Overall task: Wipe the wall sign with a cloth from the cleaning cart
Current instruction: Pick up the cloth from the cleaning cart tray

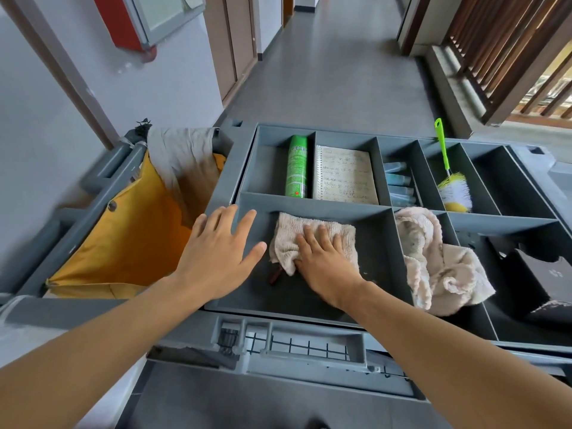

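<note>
A pale pink cloth [334, 235] lies in the front left compartment of the grey cleaning cart tray [309, 201]. My right hand [325, 261] rests flat on this cloth, fingers spread over it, thumb tucked at its lower edge. My left hand [216, 255] hovers open over the tray's left rim, holding nothing. A second, crumpled pink cloth [439, 267] drapes over the divider to the right. A framed sign or panel with a red edge [148, 20] hangs on the wall at the upper left.
The tray also holds a green spray can [296, 167], a notebook [345, 174], small bottles [397, 184], a green-handled brush [452, 187] and a dark box [538, 274]. A yellow bag [123, 243] hangs at the cart's left. The corridor floor [334, 72] stretches ahead.
</note>
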A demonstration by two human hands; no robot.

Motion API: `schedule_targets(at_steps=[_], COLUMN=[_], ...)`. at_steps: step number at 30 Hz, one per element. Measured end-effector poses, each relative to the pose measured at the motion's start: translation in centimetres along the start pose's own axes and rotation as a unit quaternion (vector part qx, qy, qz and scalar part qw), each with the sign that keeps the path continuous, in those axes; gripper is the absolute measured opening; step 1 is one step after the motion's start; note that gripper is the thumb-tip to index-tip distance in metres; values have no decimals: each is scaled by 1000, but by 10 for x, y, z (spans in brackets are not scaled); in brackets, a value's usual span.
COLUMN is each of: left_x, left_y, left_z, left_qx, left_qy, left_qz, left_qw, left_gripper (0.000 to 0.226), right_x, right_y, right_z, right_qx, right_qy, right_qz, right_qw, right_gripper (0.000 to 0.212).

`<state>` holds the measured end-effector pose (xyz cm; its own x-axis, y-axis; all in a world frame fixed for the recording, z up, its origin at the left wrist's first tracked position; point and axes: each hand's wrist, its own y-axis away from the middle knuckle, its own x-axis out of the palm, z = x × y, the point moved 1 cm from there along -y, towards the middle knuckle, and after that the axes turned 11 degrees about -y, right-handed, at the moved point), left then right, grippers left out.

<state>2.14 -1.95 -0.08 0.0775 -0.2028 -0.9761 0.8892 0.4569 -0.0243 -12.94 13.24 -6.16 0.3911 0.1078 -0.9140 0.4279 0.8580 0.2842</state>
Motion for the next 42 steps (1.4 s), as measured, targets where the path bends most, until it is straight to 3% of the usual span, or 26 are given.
schedule_targets(at_steps=[2,6,10,12,15,17,19,20,21,23,24,26,30,32,34,38,42], left_x=[-3,-12,-26,-38,-58,-73,-86,-94,-103,-114,-118,-126,-142,-148,-152,-160,-166], left_y=[-1,-4,-10,-14,-16,-13,-10,-8,-6,-3,0,3,7,11,14,21,31], left_z=[0,4,11,14,20,29,34,36,37,38,39,43,48,50,53,51,53], left_qx=[0,-8,-23,-31,-32,-42,-85,-128,-178,-225,-217,-195,-115,-86,-69,-52,-61], left_qy=[0,8,19,23,33,55,150,258,405,661,730,802,885,900,904,899,890], left_qz=[2,-6,-17,-27,-55,-71,-59,-30,20,160,194,188,183,182,179,187,191], left_qw=[1000,1000,999,999,997,995,983,957,896,697,618,532,412,387,382,393,410], left_gripper=[70,70,67,67,67,64,61,61,62,64,62,57,52,57,63,56,45], right_x=[-7,-32,-53,-63,-81,-96,-108,-113,-118,-125,-128,-135,-144,-148,-152,-158,-159], right_y=[1,8,13,15,14,17,23,27,31,37,40,47,56,61,64,70,71], right_z=[-1,-2,10,20,37,50,62,68,74,87,95,111,129,132,130,127,130], right_qx=[-11,1,-9,-7,11,3,-26,-43,-60,-96,-111,-139,-184,-195,-213,-234,-247], right_qy=[-12,-174,-211,-271,-391,-404,-385,-373,-366,-354,-355,-361,-283,-270,-299,-367,-317], right_qz=[0,-36,-80,-127,-174,-196,-220,-236,-253,-281,-287,-279,-247,-222,-209,-209,-228], right_qw=[1000,984,974,954,904,894,896,896,894,887,883,879,908,916,906,876,887], right_gripper=[53,58,48,31,31,33,33,32,30,26,23,24,51,60,57,45,49])
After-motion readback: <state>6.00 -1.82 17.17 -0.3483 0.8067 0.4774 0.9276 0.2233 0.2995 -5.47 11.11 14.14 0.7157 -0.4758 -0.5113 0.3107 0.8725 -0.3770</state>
